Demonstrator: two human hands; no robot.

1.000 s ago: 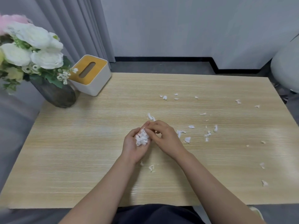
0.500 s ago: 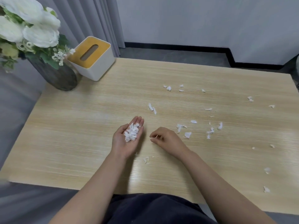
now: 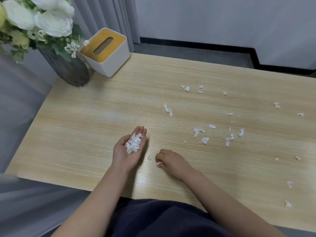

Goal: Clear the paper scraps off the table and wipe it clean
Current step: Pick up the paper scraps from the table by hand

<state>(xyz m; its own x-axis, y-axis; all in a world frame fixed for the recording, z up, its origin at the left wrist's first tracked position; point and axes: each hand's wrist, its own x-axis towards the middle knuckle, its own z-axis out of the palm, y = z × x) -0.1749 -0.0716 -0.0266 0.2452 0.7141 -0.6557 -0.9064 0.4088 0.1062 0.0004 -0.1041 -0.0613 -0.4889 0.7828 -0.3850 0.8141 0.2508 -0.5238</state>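
My left hand (image 3: 127, 153) lies palm up on the wooden table (image 3: 95, 127), fingers straight, carrying a small heap of white paper scraps (image 3: 133, 144). To its right, my right hand (image 3: 172, 162) is knuckles up near the front edge, fingers curled, pinching a small white scrap (image 3: 159, 163) at its fingertips. One loose scrap (image 3: 149, 157) lies between the two hands. Several more scraps (image 3: 205, 140) are scattered over the middle and right of the table, reaching out to the far right side (image 3: 276, 105).
A white tissue box with a yellow slotted top (image 3: 106, 53) stands at the table's back left corner. Beside it is a dark vase of white flowers (image 3: 68, 65). Grey curtains hang at the left. My dark-clothed lap (image 3: 162, 219) is at the front edge.
My hands have parted: the left opened palm up with the heap, and the right drew back toward the front edge onto a scrap. The camera turned left and down.
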